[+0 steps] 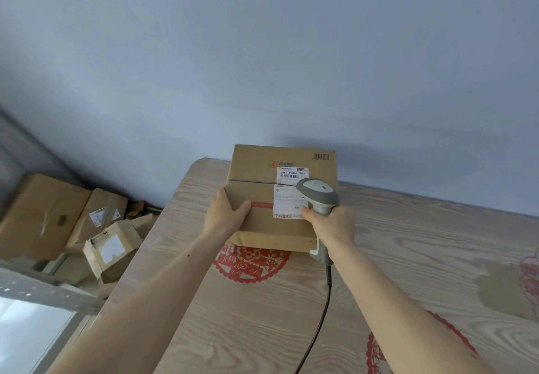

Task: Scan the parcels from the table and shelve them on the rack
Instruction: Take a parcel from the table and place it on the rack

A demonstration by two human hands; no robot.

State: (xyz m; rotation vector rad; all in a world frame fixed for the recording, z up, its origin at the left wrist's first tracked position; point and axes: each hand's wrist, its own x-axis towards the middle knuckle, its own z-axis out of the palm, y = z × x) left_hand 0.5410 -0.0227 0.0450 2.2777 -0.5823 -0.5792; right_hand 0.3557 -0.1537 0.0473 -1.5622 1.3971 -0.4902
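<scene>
The brown corrugated cardboard parcel sits on my pale wood-grain tabletop against the wall. It looks stiff, probably moderately light; I'd lift it by opposite side edges. My left hand grips its left edge. My right hand clasps the grey corded barcode scanner over its white shipping label.
</scene>
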